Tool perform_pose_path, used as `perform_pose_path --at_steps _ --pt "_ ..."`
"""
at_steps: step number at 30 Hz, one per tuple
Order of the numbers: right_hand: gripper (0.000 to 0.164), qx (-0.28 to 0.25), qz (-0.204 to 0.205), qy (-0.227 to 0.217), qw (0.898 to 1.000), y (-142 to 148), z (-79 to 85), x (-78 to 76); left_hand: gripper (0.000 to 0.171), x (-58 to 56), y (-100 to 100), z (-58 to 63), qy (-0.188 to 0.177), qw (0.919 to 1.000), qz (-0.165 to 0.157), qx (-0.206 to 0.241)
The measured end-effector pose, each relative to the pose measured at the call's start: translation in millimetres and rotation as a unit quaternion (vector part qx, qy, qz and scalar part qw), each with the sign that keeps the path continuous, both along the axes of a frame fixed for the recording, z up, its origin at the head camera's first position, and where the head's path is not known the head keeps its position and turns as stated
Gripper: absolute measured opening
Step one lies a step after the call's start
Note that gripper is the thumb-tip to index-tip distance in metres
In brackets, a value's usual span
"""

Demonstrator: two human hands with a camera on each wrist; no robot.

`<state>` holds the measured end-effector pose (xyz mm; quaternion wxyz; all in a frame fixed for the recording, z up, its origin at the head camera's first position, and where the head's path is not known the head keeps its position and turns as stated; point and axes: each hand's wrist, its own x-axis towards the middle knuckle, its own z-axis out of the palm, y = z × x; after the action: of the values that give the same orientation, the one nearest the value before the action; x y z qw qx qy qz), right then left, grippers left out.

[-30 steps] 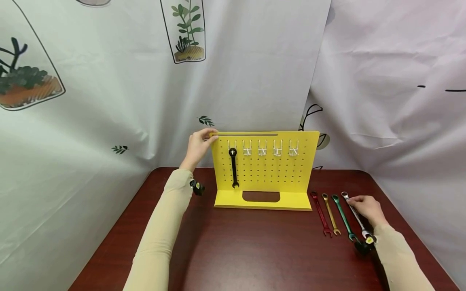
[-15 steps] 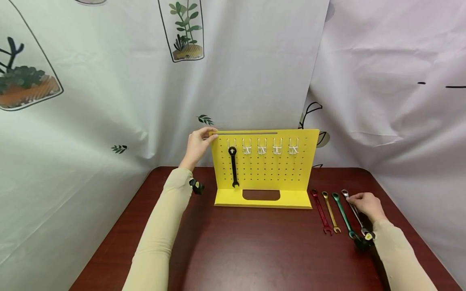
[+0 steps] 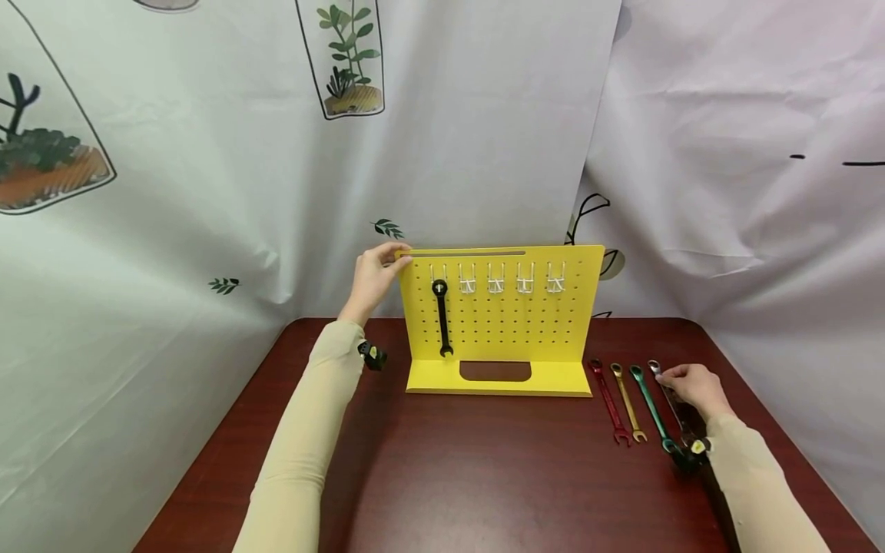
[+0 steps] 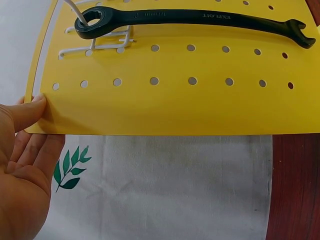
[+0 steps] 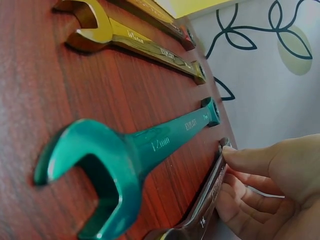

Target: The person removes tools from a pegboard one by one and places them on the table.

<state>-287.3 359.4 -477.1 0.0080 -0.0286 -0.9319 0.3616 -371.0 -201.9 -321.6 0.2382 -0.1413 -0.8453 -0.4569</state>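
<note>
At the upper left corner of a yellow pegboard stand, my left hand pinches the edge; the left wrist view shows the thumb in front and fingers behind. A black wrench hangs by its ring end from the leftmost white hook. On the right, my right hand pinches a silver wrench near its ring end, the thumb on one side and fingers on the other. The wrist camera partly covers its open end in the head view. Whether it touches the table, I cannot tell.
Left of the silver wrench lie a green wrench, a gold wrench and a red wrench. Several white hooks line the board's upper part. A patterned white cloth hangs behind the dark red table.
The silver wrench's open end has shifted slightly left and its shaft looks darker. My right hand keeps its pinch; my left hand stays on the board. The head view has shifted slightly.
</note>
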Motion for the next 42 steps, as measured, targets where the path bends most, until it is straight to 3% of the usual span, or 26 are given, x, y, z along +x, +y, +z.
perform_pose_path --at_steps 29,42 --pt "0.041 0.008 0.002 0.011 1.000 2.0 2.8 5.3 0.024 4.0 0.5 -2.5 -0.001 1.0000 0.004 -0.002" --pt "0.053 -0.044 0.052 0.035 0.997 -21.4 27.9 3.4 0.025 4.8 0.7 0.0 0.006 1.0000 0.006 -0.005"
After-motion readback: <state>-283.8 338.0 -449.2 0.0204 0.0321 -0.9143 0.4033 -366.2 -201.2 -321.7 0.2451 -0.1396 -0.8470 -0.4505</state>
